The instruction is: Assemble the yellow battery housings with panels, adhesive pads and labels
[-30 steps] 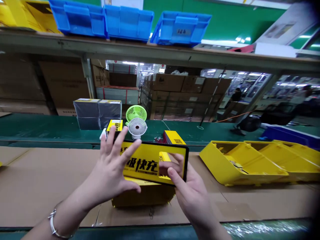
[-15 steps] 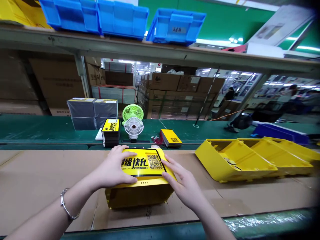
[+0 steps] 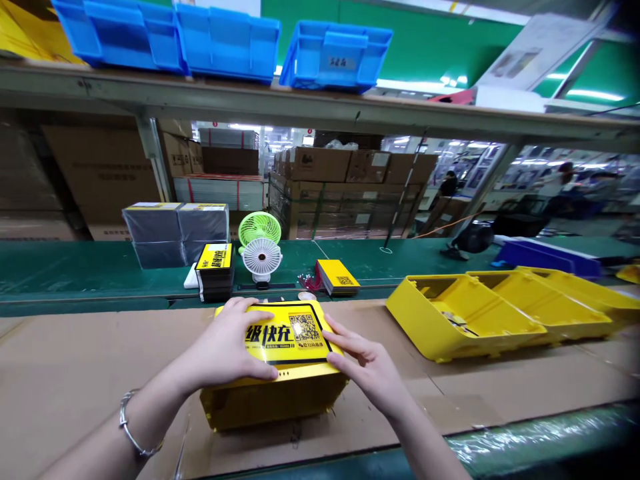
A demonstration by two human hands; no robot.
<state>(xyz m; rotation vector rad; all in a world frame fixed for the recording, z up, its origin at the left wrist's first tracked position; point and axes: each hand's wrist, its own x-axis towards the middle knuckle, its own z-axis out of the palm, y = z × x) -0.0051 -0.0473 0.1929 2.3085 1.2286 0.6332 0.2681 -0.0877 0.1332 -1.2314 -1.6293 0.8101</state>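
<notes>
A yellow plastic housing (image 3: 273, 399) rests on the cardboard-covered bench (image 3: 80, 373) in front of me. On its top lies a yellow label panel (image 3: 293, 333) with black characters, a QR code and a black border. My left hand (image 3: 227, 347) lies flat over the panel's left part, fingers spread. My right hand (image 3: 367, 370) presses its fingertips on the panel's right edge and corner. Neither hand grips anything.
A row of empty yellow housings (image 3: 470, 323) lies to the right. Behind, on the green conveyor (image 3: 60, 267), stand stacks of label panels (image 3: 215, 270), (image 3: 339, 276), two small fans (image 3: 261, 257) and grey boxes (image 3: 175, 230). Blue bins (image 3: 225, 40) sit on the overhead shelf.
One second ago both hands held the label panel tilted up above the housing. It has been laid flat on the housing's top, and both hands now press on it.
</notes>
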